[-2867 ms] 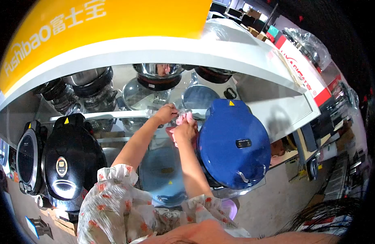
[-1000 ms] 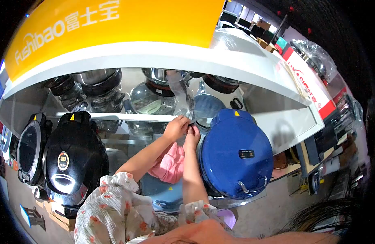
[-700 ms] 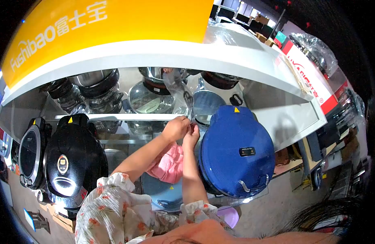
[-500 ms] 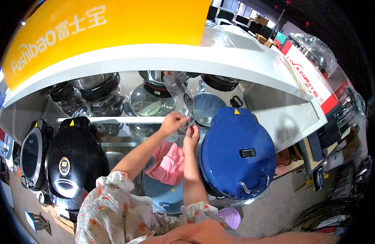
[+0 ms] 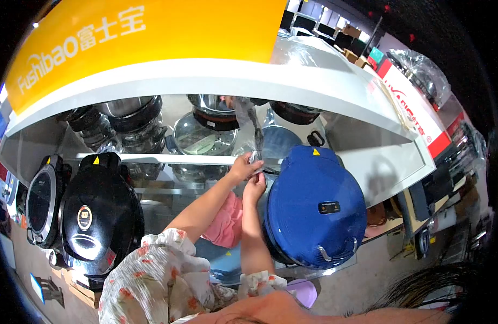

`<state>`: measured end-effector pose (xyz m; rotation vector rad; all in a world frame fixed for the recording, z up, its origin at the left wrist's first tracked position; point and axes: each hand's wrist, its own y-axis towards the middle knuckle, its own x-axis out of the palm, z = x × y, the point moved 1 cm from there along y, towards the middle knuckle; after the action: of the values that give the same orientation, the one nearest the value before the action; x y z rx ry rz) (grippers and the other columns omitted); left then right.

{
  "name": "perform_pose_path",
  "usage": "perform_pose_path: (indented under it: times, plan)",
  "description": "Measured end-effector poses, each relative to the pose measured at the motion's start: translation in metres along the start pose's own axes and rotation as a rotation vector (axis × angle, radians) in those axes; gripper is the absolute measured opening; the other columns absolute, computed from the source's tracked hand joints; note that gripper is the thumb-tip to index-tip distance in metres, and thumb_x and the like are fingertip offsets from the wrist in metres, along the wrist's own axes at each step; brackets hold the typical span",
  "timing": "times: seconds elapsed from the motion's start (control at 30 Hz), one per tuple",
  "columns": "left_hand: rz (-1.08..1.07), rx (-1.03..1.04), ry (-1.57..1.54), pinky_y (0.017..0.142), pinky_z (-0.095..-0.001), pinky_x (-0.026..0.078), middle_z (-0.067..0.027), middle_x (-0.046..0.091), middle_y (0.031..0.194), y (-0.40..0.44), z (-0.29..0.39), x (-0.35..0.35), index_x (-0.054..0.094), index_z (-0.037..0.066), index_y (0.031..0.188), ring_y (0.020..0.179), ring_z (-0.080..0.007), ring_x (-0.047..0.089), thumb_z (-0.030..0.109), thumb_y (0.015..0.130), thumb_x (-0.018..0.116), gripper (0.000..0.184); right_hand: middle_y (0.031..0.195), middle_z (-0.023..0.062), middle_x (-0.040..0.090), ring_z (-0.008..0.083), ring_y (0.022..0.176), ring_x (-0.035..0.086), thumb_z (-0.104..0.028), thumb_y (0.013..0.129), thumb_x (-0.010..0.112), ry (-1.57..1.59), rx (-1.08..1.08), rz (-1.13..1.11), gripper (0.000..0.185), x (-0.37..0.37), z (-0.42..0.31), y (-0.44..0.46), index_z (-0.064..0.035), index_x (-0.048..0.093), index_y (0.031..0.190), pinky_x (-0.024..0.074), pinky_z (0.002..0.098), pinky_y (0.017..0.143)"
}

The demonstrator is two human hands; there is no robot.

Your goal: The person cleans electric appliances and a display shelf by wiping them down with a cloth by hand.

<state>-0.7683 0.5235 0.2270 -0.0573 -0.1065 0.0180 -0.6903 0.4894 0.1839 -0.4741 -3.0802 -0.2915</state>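
A clear plastic bag (image 5: 249,121) with a dark, cord-like piece inside hangs over the shelf's front edge. My left hand (image 5: 243,167) pinches its near end, fingers closed. Just below, my right hand (image 5: 254,189) is closed at the bag's tip, its fingertips partly hidden. Beneath my forearms, a pink cloth (image 5: 225,222) lies crumpled on a light blue appliance (image 5: 222,258). To the right of my hands stands a blue round-lidded electric pan (image 5: 316,210), closed.
Black round-lidded appliances (image 5: 100,210) stand at the left. Pots and a glass-lidded steamer (image 5: 203,135) sit on the white display shelf (image 5: 168,159). A yellow sign board (image 5: 205,32) rises above. A lilac tub (image 5: 304,291) is on the floor.
My left hand has shifted right and slightly down along the bag, closer to my right hand. The bag has swung a little to the right. My left forearm covers more of the cloth.
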Motion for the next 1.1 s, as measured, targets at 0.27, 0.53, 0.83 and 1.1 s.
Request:
perform_pose_path:
  times: [0.27, 0.53, 0.83, 1.1]
  plan:
    - [0.126, 0.108, 0.727, 0.076, -0.0405, 0.049, -0.0228, 0.066, 0.09, 0.012, -0.008, 0.005, 0.056, -0.004, 0.099, 0.085, -0.0337, 0.065, 0.038, 0.077, 0.072, 0.05, 0.104, 0.0085, 0.067, 0.0151, 0.092, 0.06, -0.005, 0.093, 0.051, -0.006, 0.197, 0.046, 0.026, 0.0, -0.008, 0.006, 0.0042, 0.061, 0.115, 0.0463, 0.0268, 0.082]
    - [0.142, 0.031, 0.761, 0.087, -0.0436, 0.047, -0.0286, 0.062, 0.098, 0.045, -0.023, 0.021, 0.056, -0.008, 0.104, 0.1, -0.0402, 0.059, 0.054, 0.078, 0.065, 0.068, 0.131, 0.0141, 0.051, 0.0195, 0.117, 0.051, -0.005, 0.094, 0.049, 0.262, 0.112, -0.164, 0.05, -0.012, -0.055, -0.043, 0.0019, 0.033, 0.141, 0.0388, 0.0299, 0.097]
    - [0.071, 0.146, 0.685, 0.096, -0.0412, 0.042, -0.0283, 0.054, 0.119, 0.029, 0.028, -0.011, 0.062, 0.0, 0.112, 0.112, -0.0413, 0.052, 0.049, 0.081, 0.062, 0.058, 0.144, 0.0221, 0.034, 0.0423, 0.132, 0.031, -0.028, 0.086, 0.056, -0.906, -0.652, -0.512, 0.063, -0.046, -0.108, -0.152, -0.0044, 0.034, 0.141, 0.0247, 0.0524, 0.106]
    - [0.363, 0.486, 0.521, 0.091, -0.039, 0.046, -0.0168, 0.061, 0.11, -0.199, 0.066, -0.033, 0.062, 0.003, 0.109, 0.105, -0.0335, 0.058, 0.018, 0.085, 0.062, 0.028, 0.134, 0.0207, 0.044, 0.039, 0.123, 0.04, -0.04, 0.081, 0.057, -1.014, -0.788, -0.279, 0.054, 0.015, -0.002, -0.023, -0.0056, 0.053, 0.122, 0.027, 0.0499, 0.105]
